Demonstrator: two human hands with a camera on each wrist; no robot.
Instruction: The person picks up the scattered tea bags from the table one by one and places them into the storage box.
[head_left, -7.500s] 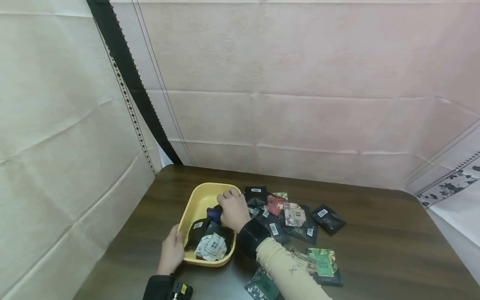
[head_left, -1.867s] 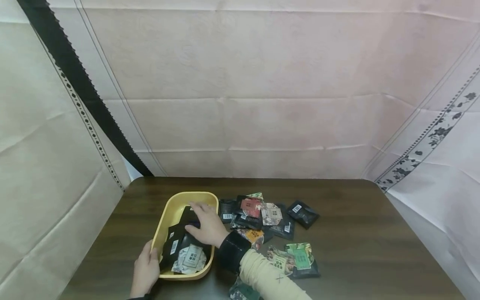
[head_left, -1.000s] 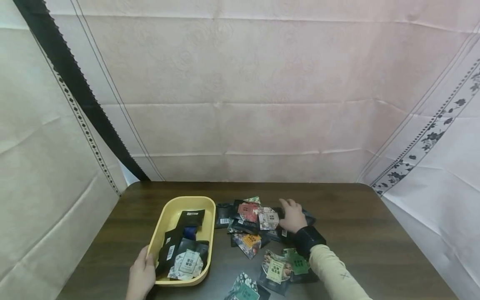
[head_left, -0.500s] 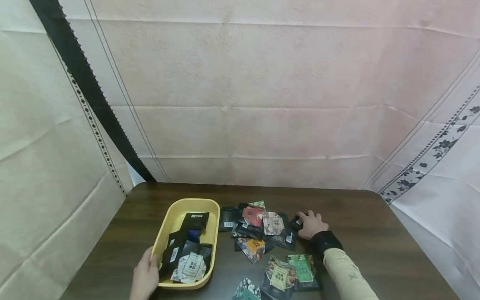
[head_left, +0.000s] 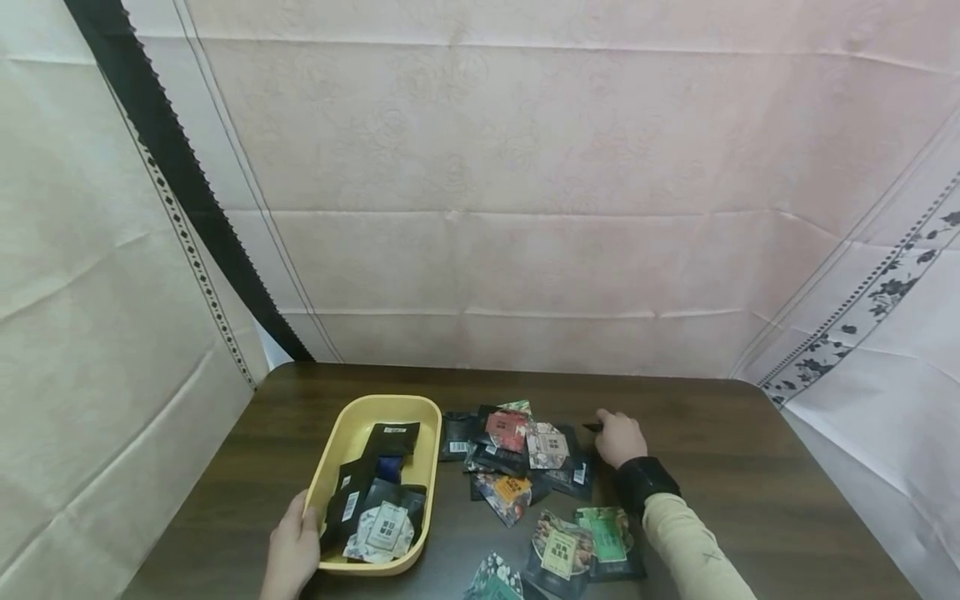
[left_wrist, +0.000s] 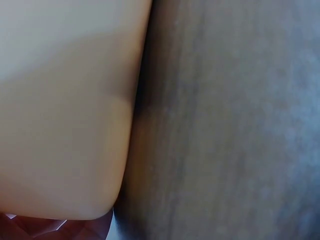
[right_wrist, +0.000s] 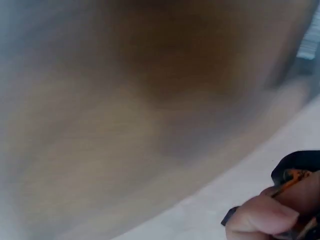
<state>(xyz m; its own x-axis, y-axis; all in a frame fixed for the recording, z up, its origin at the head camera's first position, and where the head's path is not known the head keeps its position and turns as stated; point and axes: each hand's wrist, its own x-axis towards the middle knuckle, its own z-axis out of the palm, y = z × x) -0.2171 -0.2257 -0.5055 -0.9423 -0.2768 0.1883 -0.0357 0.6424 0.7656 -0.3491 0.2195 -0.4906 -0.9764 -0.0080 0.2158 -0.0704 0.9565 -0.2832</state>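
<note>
My left hand [head_left: 291, 546] grips the left rim of a yellow plastic tub [head_left: 341, 442]. In the left wrist view the tub's wall [left_wrist: 60, 130] fills the left side, fingers just showing below it. Inside the tub lie several dark packets, one with a pale label [head_left: 386, 527] on top. My right hand [head_left: 621, 439] is right of the packet pile and pinches a small black packet [head_left: 593, 427], mostly hidden by the fingers. The right wrist view shows the packet [right_wrist: 300, 161], black with some orange print, between thumb and fingers.
Several overlapping packets, including a red-labelled packet [head_left: 507, 429] and an orange-labelled packet [head_left: 507, 492], lie right of the tub. Nearer the front are a green-labelled packet [head_left: 606, 537], a yellow-green-labelled packet [head_left: 558, 554] and a teal-labelled packet [head_left: 497, 583]. Pale cloth [head_left: 480, 250] hangs behind the brown table [head_left: 720, 467].
My right hand has left the tub and gone to the pile's right side, where it has picked up the black packet lying there. The tub holds more packets than at first; my left hand keeps its rim.
</note>
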